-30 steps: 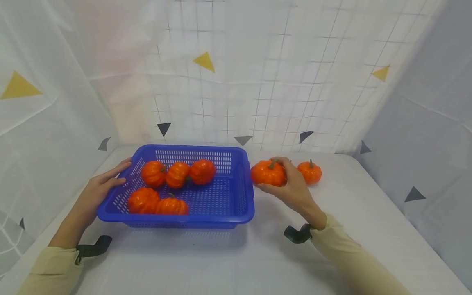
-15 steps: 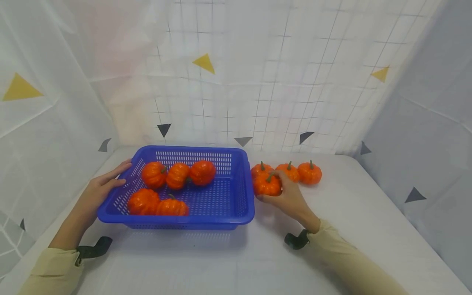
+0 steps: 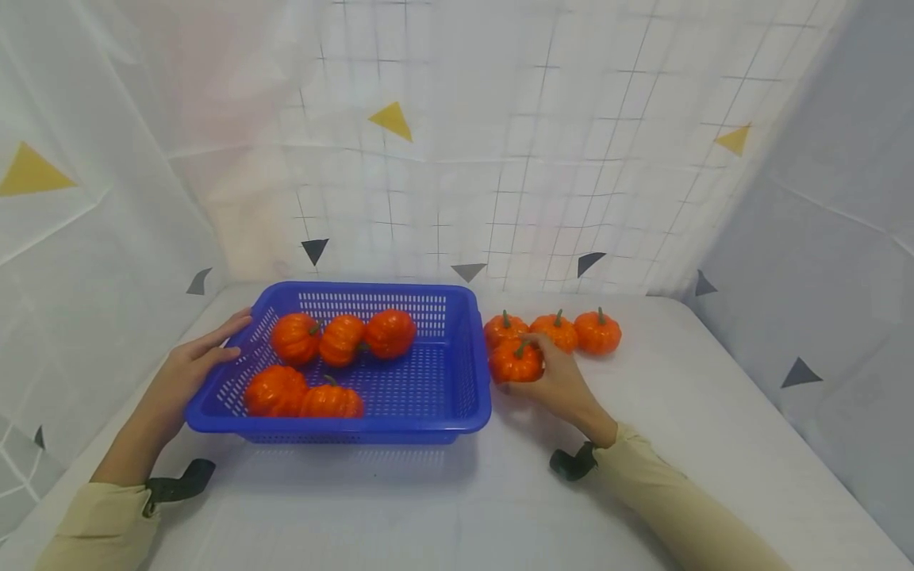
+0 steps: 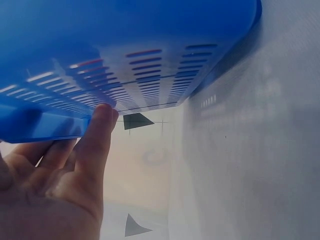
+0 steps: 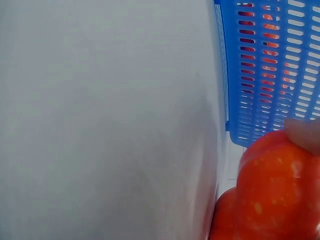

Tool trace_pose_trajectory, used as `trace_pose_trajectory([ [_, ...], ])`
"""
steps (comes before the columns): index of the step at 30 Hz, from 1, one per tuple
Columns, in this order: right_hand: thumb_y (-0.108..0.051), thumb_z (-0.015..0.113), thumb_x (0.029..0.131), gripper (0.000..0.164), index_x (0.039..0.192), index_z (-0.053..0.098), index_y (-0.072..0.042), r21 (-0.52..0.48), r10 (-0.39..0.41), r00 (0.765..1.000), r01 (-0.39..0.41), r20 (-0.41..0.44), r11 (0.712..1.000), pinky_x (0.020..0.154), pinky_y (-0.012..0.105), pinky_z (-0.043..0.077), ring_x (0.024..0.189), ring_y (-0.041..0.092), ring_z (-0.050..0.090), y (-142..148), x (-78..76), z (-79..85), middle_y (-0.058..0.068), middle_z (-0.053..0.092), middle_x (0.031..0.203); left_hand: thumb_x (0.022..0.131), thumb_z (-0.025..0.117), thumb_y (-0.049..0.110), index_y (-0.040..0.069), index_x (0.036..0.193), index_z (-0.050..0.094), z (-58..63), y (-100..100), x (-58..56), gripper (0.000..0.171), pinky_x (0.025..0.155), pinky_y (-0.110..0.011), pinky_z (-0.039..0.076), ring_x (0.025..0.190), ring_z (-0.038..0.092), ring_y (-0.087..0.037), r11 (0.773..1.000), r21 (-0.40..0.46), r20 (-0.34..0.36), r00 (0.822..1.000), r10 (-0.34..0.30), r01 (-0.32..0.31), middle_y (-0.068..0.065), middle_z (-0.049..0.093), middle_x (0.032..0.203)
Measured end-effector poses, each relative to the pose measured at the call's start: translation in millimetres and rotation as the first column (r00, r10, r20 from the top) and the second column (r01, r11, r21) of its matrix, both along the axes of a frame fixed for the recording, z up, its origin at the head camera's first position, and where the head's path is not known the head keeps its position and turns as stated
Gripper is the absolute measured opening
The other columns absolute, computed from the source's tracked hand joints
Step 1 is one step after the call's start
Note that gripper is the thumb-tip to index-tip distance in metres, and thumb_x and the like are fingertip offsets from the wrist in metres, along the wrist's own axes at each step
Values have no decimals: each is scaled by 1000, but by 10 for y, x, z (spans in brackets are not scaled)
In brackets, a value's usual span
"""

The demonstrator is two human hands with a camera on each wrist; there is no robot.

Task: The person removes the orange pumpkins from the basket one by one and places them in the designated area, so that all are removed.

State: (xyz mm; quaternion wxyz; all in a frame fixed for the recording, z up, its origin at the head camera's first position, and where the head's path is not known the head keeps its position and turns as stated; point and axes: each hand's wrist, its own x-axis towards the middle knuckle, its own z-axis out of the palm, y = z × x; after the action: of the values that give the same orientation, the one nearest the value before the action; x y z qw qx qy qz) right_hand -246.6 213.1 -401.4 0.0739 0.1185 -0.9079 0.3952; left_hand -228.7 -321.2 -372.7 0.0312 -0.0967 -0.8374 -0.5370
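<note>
A blue perforated plastic basket (image 3: 339, 424) holds several small orange pumpkins (image 3: 277, 390) on its left half. My left hand (image 3: 187, 371) rests against the basket's left side, fingers stretched along the rim; in the left wrist view the thumb (image 4: 97, 130) touches the slotted wall from outside. My right hand (image 3: 560, 387) grips a small orange pumpkin (image 3: 514, 363) with a green stem, close beside the basket's right wall. In the right wrist view this pumpkin (image 5: 275, 190) fills the lower right corner, with a fingertip (image 5: 302, 132) on it.
Behind the gripped pumpkin, three more pumpkins (image 3: 598, 333) stand in a row on the white table (image 3: 457, 507). White sheets with coloured triangles (image 3: 457, 198) hang as walls at the back and both sides.
My right hand has brought its pumpkin down and toward me, uncovering two pumpkins behind it. Over the last half second it has barely moved. The left hand and the basket stay put.
</note>
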Motion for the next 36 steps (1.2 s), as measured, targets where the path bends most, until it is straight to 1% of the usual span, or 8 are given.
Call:
trace_pose_trajectory([
  [5,-24,90,79,71,138,54,-6,16,22,1000,-23,5,1000,107,60,44,122,40,57,10,-7,-27,18,63,130,110,50,40,23,162,38,0,2,7,57,118,-71,10,157,9,-35,1000,4,3,1000,0,0,0,22,171],
  [9,-22,90,78,71,137,54,-4,29,40,999,-40,11,999,105,57,46,118,38,59,10,-19,-52,16,64,125,110,50,40,22,162,38,-2,4,7,56,117,-71,12,157,11,-35,1000,9,-1,1000,-3,3,1,22,171],
  [12,-20,90,79,73,138,53,-1,39,45,999,-46,19,998,106,57,46,119,38,59,7,-26,-67,17,63,127,110,50,39,22,162,38,-6,0,8,56,117,-71,13,157,11,-35,1000,7,-3,1000,-2,2,1,23,171],
  [18,-24,91,81,76,140,50,3,55,41,999,-43,32,998,108,58,44,122,40,57,-5,-18,-66,20,61,131,110,50,40,23,163,38,-11,-12,10,57,118,-71,9,157,9,-36,1000,6,1,1000,3,-3,0,21,171],
  [28,-27,91,82,79,141,48,4,68,46,998,-49,45,996,108,60,44,123,41,55,-23,-26,-64,22,60,133,110,50,40,20,162,38,-5,-8,20,57,118,-71,9,157,9,-37,1000,2,2,1000,9,-9,-3,21,171],
  [32,-27,93,80,89,146,44,7,100,74,995,-80,61,992,110,61,41,129,43,53,-8,2,6,25,56,140,110,51,39,20,162,39,-1,5,19,57,118,-70,9,157,10,-35,1000,5,-5,1000,7,-7,-2,22,171],
  [36,-25,94,79,94,148,41,9,158,96,991,-110,90,981,110,62,41,130,45,51,18,41,160,27,53,143,110,51,38,20,162,39,5,14,11,56,119,-68,10,157,12,-33,1000,6,-16,1000,3,-3,0,24,170],
])
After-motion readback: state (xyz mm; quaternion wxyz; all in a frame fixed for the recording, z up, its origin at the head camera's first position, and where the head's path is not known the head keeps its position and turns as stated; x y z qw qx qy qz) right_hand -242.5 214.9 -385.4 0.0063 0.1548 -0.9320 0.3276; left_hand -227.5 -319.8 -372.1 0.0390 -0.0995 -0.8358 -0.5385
